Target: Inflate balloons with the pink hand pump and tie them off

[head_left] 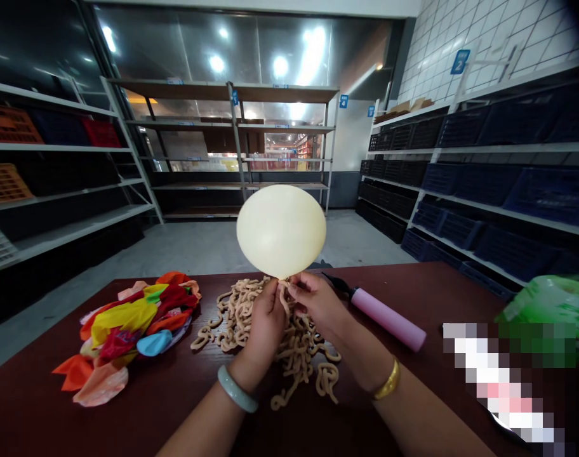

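A pale yellow inflated balloon (281,231) stands upright above my two hands, its neck down between them. My left hand (269,314), with a pale bangle at the wrist, is closed on the neck from the left. From the right my right hand (318,301), with a gold bracelet, pinches a beige cord at the balloon's neck. Under and around both hands lies a tangled pile of beige cord (242,311), partly hidden by them. A pink hand pump (388,318) with a black end lies just right of my right hand.
Colourful deflated balloons (127,317) are heaped on the dark red table (175,406) at the left. A green plastic bag (551,304) and a pixelated object lie at the right. Shelves with crates (480,187) stand on both sides, and a rack (194,187) behind.
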`<state>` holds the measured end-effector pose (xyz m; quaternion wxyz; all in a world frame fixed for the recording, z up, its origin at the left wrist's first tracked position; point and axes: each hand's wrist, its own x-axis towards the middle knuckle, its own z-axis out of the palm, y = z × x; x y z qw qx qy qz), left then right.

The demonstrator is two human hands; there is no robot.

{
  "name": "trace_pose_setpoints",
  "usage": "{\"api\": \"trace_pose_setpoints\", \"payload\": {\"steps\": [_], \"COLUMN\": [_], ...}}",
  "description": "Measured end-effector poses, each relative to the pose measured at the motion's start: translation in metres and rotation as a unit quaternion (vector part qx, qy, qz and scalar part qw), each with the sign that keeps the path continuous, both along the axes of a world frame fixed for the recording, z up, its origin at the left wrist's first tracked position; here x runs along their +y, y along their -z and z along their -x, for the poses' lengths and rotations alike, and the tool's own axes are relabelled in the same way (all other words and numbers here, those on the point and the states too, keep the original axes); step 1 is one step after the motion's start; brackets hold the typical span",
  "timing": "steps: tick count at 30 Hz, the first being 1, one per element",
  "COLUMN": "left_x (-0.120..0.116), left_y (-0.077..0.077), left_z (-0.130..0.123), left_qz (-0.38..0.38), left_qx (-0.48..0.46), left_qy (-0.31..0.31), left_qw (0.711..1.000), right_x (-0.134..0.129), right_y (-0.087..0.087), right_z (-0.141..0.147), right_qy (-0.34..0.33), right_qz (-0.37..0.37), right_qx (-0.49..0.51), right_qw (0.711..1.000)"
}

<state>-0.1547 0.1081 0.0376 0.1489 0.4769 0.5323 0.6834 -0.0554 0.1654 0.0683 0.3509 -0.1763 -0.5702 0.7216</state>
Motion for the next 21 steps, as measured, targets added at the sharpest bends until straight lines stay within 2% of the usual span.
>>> {"api": "trace_pose_setpoints", "payload": {"steps": [2, 4, 9, 12, 14, 18, 21], "left_x": [-0.002, -0.003, -0.003, -0.003, -0.002, -0.002, 0.000], "left_y": [-0.003, -0.004, -0.002, -0.001, -0.001, 0.000, 0.003], "left_z": [-0.002, -0.003, 0.002, 0.005, 0.004, 0.003, 0.003], "left_qz": [0.000, 0.001, 0.024, 0.021, 0.013, 0.018, 0.015], "left_qx": [0.007, 0.021, 0.082, 0.133, 0.158, 0.186, 0.188], "left_qy": [0.008, 0.001, -0.046, -0.075, -0.079, -0.081, -0.071], "left_qw": [1.000, 1.000, 0.995, 0.988, 0.984, 0.979, 0.979], "right_x": [-0.001, -0.001, 0.001, 0.002, 0.004, 0.012, 0.019], "right_y": [-0.001, -0.001, -0.002, -0.002, -0.001, 0.002, 0.002], "right_z": [0.001, 0.001, 0.002, 0.002, 0.002, -0.003, -0.009], "right_qy": [-0.011, -0.013, 0.036, 0.031, 0.021, 0.044, 0.010], "right_qz": [0.062, 0.089, 0.037, 0.024, 0.019, -0.004, 0.018], "right_qx": [0.045, 0.069, 0.041, 0.019, 0.010, 0.001, -0.008], "right_qw": [0.997, 0.994, 0.998, 0.999, 1.000, 0.999, 1.000]}}
